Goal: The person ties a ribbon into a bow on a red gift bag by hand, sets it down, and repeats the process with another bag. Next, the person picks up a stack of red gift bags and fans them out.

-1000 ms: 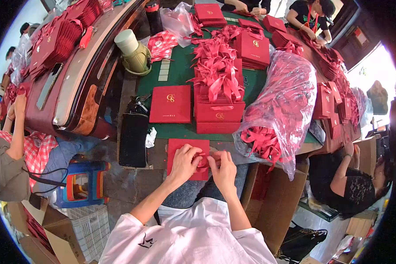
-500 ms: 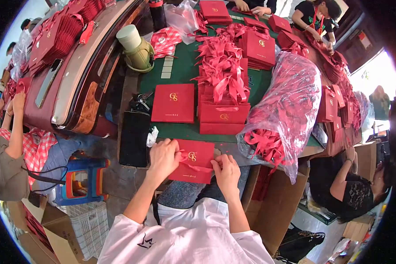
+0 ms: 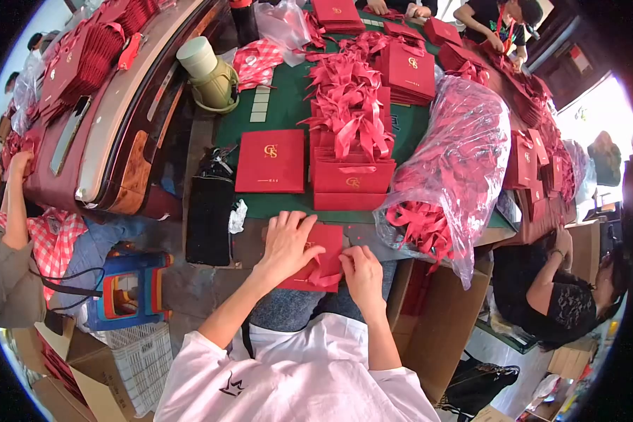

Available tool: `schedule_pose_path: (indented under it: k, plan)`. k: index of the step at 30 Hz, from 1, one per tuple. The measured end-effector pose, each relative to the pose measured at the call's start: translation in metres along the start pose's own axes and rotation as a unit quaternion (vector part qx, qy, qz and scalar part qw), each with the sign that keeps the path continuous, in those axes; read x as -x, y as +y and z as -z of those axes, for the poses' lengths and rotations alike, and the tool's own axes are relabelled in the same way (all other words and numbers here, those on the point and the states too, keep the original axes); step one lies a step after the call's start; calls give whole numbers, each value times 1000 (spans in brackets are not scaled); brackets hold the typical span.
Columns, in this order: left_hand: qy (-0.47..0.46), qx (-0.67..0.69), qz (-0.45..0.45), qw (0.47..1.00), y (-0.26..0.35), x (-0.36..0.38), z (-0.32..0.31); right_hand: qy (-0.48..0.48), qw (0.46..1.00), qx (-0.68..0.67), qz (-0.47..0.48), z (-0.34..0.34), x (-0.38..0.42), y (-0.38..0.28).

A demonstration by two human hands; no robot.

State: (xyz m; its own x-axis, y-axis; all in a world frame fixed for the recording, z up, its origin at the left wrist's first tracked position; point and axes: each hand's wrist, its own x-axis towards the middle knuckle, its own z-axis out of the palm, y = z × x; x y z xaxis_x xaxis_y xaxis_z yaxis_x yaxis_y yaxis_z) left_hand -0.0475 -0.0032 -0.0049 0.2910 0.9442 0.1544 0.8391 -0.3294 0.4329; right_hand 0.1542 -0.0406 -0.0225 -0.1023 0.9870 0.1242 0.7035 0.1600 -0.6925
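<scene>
A flat red paper gift bag (image 3: 328,243) with gold lettering, partly covered by my hand, lies at the table's front edge above my lap. My left hand (image 3: 288,246) rests over its left side, fingers spread and thumb reaching across the front. A pink-red ribbon (image 3: 322,273) lies slack below that thumb. At the bag's right edge, my right hand (image 3: 364,278) is closed in a pinch; its fingertips partly hide the edge. Just beyond, another flat red bag (image 3: 270,162) lies beside a row of upright red bags (image 3: 352,184) topped with ribbon bows.
A clear plastic sack (image 3: 464,148) of red ribbons bulges over the right table edge, above an open cardboard box (image 3: 439,320). A black pouch (image 3: 209,219), a crumpled tissue (image 3: 238,216) and a green flask (image 3: 209,77) stand or lie left. Other people work around the tables.
My left hand has opened from its grip at the bag's left edge and moved over the front. The ribbon, earlier stretched across the bag, now hangs looser. My right hand stays at the right edge.
</scene>
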Motion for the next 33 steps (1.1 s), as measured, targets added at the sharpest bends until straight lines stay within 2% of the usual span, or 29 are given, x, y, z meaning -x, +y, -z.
schedule_pose_path:
  k: [4, 8, 13, 14, 15, 23, 25, 29, 33]
  plan:
    - [-19, -4, 16, 1000, -3, 4, -14, -24, 999, -23, -21, 12, 7, -2]
    - [4, 25, 2, 1000, -7, 9, -17, -10, 998, -36, -48, 13, 11, -5]
    - [-5, 46, -12, 999, -9, 14, -20, -1, 999, 30, -33, 7, 10, -1]
    - [21, 38, -10, 999, -7, 14, -21, 0, 999, 29, -32, 7, 11, -2]
    - [47, 29, -7, 998, -6, 14, -21, 7, 999, 20, -26, 8, 11, -2]
    - [26, 29, 16, 999, -2, 17, -17, -32, 990, -120, -67, 10, 8, -14]
    - [27, 38, 21, 999, 1, 19, -18, 16, 990, -137, -32, 2, 4, -17]
    - [48, 52, 12, 997, 10, 22, -16, 11, 994, -109, -24, -4, 0, -25]
    - [63, 39, 1, 997, 13, 25, -20, 49, 995, -80, -35, -13, 2, -20]
